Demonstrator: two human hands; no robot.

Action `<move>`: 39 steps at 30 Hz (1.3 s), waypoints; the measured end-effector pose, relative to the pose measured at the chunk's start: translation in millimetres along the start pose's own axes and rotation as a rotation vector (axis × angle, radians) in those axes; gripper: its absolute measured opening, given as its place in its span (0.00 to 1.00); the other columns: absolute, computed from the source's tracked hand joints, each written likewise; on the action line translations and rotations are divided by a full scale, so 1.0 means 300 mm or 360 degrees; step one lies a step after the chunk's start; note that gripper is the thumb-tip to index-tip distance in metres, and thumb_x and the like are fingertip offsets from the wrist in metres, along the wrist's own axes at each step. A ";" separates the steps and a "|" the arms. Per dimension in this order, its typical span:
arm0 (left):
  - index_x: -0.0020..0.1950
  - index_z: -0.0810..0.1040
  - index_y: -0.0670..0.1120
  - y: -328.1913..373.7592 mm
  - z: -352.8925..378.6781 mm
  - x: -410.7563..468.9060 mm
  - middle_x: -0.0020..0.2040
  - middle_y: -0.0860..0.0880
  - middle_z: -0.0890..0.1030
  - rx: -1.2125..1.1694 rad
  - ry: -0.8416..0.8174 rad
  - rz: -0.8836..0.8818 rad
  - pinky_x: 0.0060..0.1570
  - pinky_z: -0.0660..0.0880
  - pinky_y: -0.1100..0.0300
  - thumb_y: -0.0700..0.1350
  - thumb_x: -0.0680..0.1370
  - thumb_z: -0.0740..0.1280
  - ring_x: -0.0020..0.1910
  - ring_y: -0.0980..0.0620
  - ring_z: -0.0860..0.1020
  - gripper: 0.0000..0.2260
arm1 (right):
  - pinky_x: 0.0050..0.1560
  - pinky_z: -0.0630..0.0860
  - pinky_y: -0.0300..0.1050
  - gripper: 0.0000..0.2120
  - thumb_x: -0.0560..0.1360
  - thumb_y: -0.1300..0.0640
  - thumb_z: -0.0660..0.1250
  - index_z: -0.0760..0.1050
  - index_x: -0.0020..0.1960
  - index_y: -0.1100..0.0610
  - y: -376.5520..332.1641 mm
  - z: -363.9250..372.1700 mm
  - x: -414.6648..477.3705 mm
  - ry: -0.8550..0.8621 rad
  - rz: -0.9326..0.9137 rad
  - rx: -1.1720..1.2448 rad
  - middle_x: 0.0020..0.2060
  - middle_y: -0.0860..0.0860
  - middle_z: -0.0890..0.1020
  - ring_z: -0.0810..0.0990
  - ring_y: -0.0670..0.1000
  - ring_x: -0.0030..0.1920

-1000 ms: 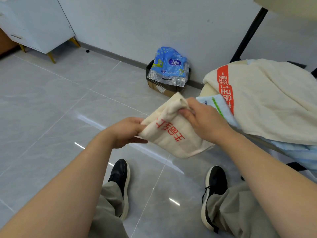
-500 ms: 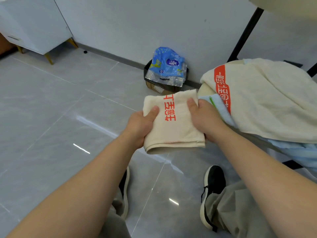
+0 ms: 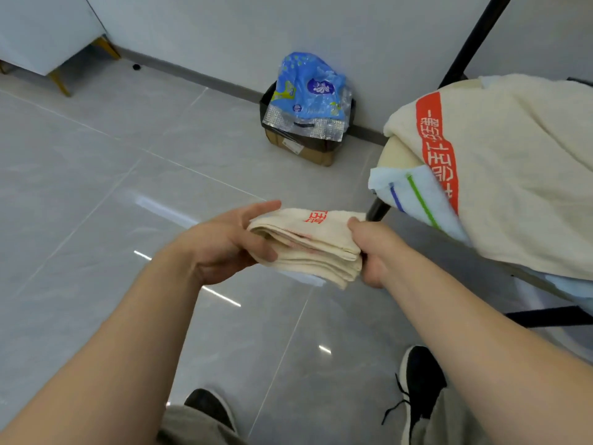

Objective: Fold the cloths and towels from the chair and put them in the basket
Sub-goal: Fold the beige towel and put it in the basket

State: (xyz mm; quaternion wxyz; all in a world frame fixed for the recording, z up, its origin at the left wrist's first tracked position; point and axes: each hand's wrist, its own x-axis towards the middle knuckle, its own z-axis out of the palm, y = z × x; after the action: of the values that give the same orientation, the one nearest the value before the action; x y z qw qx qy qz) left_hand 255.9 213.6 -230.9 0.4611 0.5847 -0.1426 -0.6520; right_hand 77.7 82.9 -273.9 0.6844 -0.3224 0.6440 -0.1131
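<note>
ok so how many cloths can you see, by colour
cream: 2, the folded cloth in the left hand and right hand, and the big towel on the chair
light blue: 1, the striped towel under it
total: 3

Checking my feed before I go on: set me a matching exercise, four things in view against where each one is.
Things: 1 folded cream towel; 2 large cream towel; 3 striped blue cloth; 4 blue plastic pack.
Places: A on the cardboard box; B topmost on the chair; C held by left hand and right hand; D beneath the large cream towel.
Pairs: 1-C, 2-B, 3-D, 4-A.
</note>
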 end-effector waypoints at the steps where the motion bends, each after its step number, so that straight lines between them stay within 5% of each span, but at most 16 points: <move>1: 0.68 0.74 0.50 -0.003 0.001 0.014 0.59 0.43 0.83 0.0051 0.0085 0.0003 0.50 0.80 0.58 0.25 0.61 0.73 0.55 0.47 0.82 0.39 | 0.22 0.76 0.41 0.12 0.85 0.55 0.57 0.75 0.61 0.58 0.010 0.016 0.018 -0.0009 0.0058 0.0042 0.40 0.54 0.83 0.82 0.51 0.33; 5: 0.56 0.83 0.52 -0.092 -0.007 0.101 0.45 0.53 0.84 0.0778 0.0869 0.0181 0.41 0.78 0.60 0.35 0.73 0.70 0.45 0.53 0.82 0.16 | 0.35 0.82 0.46 0.13 0.84 0.53 0.59 0.76 0.61 0.58 0.058 0.095 0.100 -0.0019 0.0255 0.0024 0.47 0.56 0.85 0.85 0.55 0.41; 9: 0.60 0.82 0.51 -0.167 -0.086 0.088 0.47 0.55 0.80 0.0982 0.1157 0.0137 0.29 0.77 0.67 0.34 0.73 0.59 0.39 0.56 0.80 0.22 | 0.29 0.80 0.45 0.12 0.84 0.52 0.60 0.75 0.60 0.59 0.108 0.172 0.121 0.0069 0.0247 -0.0113 0.46 0.55 0.85 0.84 0.54 0.38; 11: 0.62 0.80 0.53 -0.202 -0.127 0.021 0.51 0.56 0.79 0.0910 0.1239 0.0066 0.33 0.72 0.73 0.33 0.72 0.58 0.44 0.56 0.79 0.25 | 0.26 0.78 0.44 0.12 0.84 0.52 0.60 0.76 0.59 0.58 0.127 0.216 0.062 0.0097 0.0245 -0.0182 0.45 0.55 0.85 0.84 0.54 0.37; 16: 0.63 0.80 0.54 -0.212 -0.148 -0.287 0.58 0.54 0.83 -0.0135 0.1194 -0.0103 0.58 0.76 0.56 0.31 0.76 0.63 0.59 0.52 0.80 0.23 | 0.40 0.82 0.53 0.13 0.83 0.48 0.59 0.75 0.56 0.57 0.042 0.349 -0.210 0.0125 -0.0202 -0.0784 0.48 0.54 0.83 0.84 0.56 0.47; 19: 0.68 0.72 0.43 -0.026 -0.181 -0.578 0.63 0.41 0.78 -0.1240 0.0627 -0.0173 0.56 0.76 0.52 0.27 0.71 0.61 0.60 0.42 0.78 0.26 | 0.50 0.79 0.49 0.12 0.83 0.45 0.59 0.74 0.55 0.53 -0.181 0.437 -0.497 -0.0107 -0.0551 -0.1220 0.46 0.47 0.82 0.82 0.50 0.48; 22: 0.69 0.69 0.36 0.272 -0.231 -0.853 0.64 0.38 0.75 -0.1749 0.0212 -0.0239 0.63 0.71 0.46 0.42 0.69 0.67 0.62 0.38 0.75 0.29 | 0.44 0.74 0.42 0.15 0.83 0.42 0.57 0.73 0.59 0.51 -0.437 0.543 -0.833 -0.0360 -0.0709 -0.1400 0.48 0.44 0.81 0.80 0.42 0.47; 26: 0.68 0.76 0.43 0.711 -0.257 -1.118 0.64 0.41 0.80 -0.1290 0.0232 -0.0343 0.67 0.70 0.43 0.66 0.74 0.64 0.63 0.41 0.79 0.32 | 0.49 0.74 0.42 0.17 0.82 0.41 0.57 0.72 0.63 0.51 -0.707 0.720 -1.262 -0.0576 -0.0975 -0.1569 0.52 0.46 0.82 0.80 0.45 0.50; 29: 0.58 0.83 0.46 0.950 -0.300 -1.246 0.53 0.46 0.86 -0.0711 0.0735 -0.0244 0.58 0.79 0.47 0.67 0.73 0.68 0.51 0.46 0.85 0.27 | 0.54 0.78 0.49 0.19 0.81 0.38 0.59 0.74 0.61 0.50 -0.837 0.848 -1.469 -0.0528 -0.1064 -0.1451 0.52 0.48 0.83 0.82 0.50 0.51; 32: 0.50 0.83 0.45 1.090 -0.373 -1.316 0.47 0.48 0.86 -0.0517 0.1182 -0.0057 0.52 0.82 0.46 0.66 0.71 0.72 0.45 0.47 0.85 0.24 | 0.54 0.81 0.58 0.23 0.78 0.38 0.62 0.80 0.53 0.58 -0.921 0.972 -1.539 -0.0410 -0.0713 -0.1078 0.48 0.52 0.86 0.85 0.54 0.48; 35: 0.49 0.82 0.45 1.191 -0.463 -1.321 0.46 0.48 0.86 -0.0391 0.1256 0.0027 0.51 0.82 0.46 0.68 0.70 0.70 0.45 0.46 0.85 0.26 | 0.55 0.81 0.59 0.19 0.82 0.45 0.60 0.78 0.53 0.60 -0.964 1.094 -1.542 -0.0416 -0.0338 -0.0791 0.50 0.55 0.85 0.85 0.57 0.49; 39: 0.47 0.80 0.48 1.347 -0.645 -1.242 0.46 0.49 0.85 -0.0192 0.1204 0.0064 0.51 0.80 0.50 0.65 0.77 0.64 0.46 0.47 0.83 0.20 | 0.46 0.73 0.49 0.20 0.84 0.42 0.49 0.70 0.60 0.56 -1.039 1.277 -1.467 -0.0152 -0.0819 -0.1320 0.48 0.52 0.79 0.78 0.53 0.49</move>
State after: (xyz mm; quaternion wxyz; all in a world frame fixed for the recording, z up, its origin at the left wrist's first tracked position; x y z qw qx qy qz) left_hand 563.9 352.1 243.9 0.5273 0.7530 0.0648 -0.3882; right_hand 460.9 208.1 250.7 0.4770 -0.7213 0.5022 0.0025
